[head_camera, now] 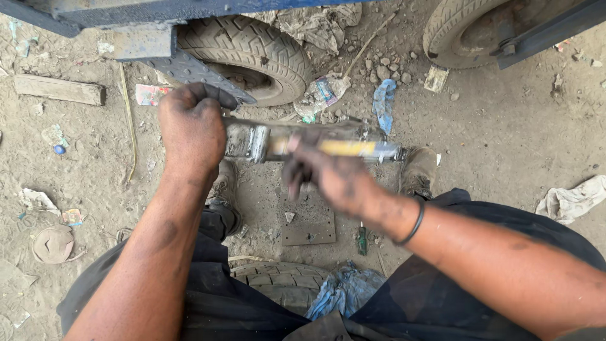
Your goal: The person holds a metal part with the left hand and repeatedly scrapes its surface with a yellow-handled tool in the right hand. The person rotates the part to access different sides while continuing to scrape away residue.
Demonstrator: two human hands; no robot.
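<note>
Between two grease-blackened hands, a worn metal bar [303,140] with a yellow band lies level above dusty ground. The left hand [192,129] is closed in a full fist round the bar's left end, knuckles up, apparently to keep it steady and horizontal. The right hand [328,177] sits just right of that fist at the bar's middle; it is blurred, fingers loosely curled against the underside, and whether it truly grips cannot be told. A black band [413,224] circles that wrist. Below the right hand, on the dirt, lie a flat square metal plate [309,224] and a small green-handled screwdriver [362,239], close by for reaching. Beyond the left hand stands a small treaded tyre [252,53] under a blue frame [158,12]. Nearer the body, another tyre [281,284] touches a blue rag [344,292].
</note>
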